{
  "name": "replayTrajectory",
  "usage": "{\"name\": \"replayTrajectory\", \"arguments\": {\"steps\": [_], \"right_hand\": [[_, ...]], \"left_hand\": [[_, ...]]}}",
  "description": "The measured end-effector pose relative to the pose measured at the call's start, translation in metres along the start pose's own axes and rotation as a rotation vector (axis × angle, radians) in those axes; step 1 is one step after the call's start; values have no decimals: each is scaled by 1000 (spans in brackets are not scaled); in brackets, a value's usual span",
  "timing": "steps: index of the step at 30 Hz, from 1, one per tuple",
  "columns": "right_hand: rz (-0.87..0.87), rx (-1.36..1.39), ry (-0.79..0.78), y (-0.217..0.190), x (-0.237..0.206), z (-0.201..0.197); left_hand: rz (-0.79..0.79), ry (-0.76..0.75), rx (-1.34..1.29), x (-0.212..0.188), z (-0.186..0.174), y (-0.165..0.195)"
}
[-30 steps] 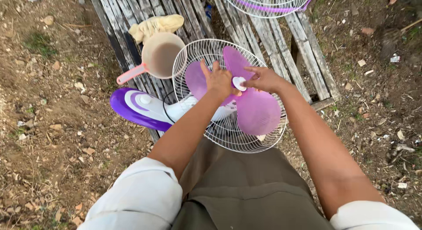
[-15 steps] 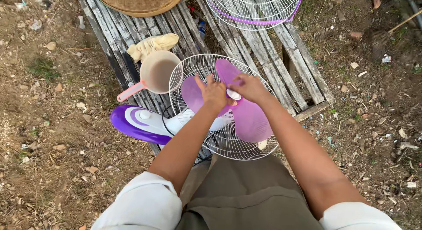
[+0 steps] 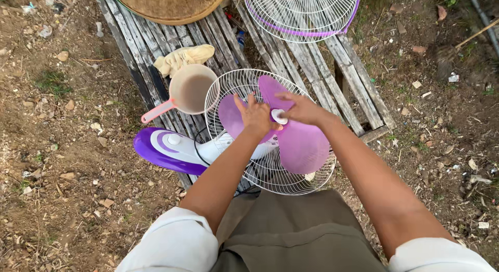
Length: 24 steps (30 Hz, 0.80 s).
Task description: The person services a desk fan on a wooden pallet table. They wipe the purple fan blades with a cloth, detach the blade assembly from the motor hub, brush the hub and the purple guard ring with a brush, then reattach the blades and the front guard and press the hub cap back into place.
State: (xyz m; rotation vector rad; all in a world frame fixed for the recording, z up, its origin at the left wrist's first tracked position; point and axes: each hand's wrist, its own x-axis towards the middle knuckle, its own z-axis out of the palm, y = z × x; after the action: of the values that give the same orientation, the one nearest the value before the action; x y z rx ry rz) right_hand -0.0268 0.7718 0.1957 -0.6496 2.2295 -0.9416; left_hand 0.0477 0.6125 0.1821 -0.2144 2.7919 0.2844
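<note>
Pinching white hub cap [image 3: 279, 116] with right hand [image 3: 301, 108], left hand [image 3: 255, 116] gripping purple fan blade [image 3: 301, 144] beside it

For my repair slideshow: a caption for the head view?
Both hands, left hand and right hand, on a purple fan blade's white hub cap.
</note>
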Motion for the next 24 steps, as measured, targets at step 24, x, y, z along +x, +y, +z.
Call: {"name": "replayTrajectory", "arguments": {"steps": [24], "right_hand": [[-130, -195, 54, 36, 14, 21]], "left_hand": [[-15, -41, -57, 0, -1, -1]]}}
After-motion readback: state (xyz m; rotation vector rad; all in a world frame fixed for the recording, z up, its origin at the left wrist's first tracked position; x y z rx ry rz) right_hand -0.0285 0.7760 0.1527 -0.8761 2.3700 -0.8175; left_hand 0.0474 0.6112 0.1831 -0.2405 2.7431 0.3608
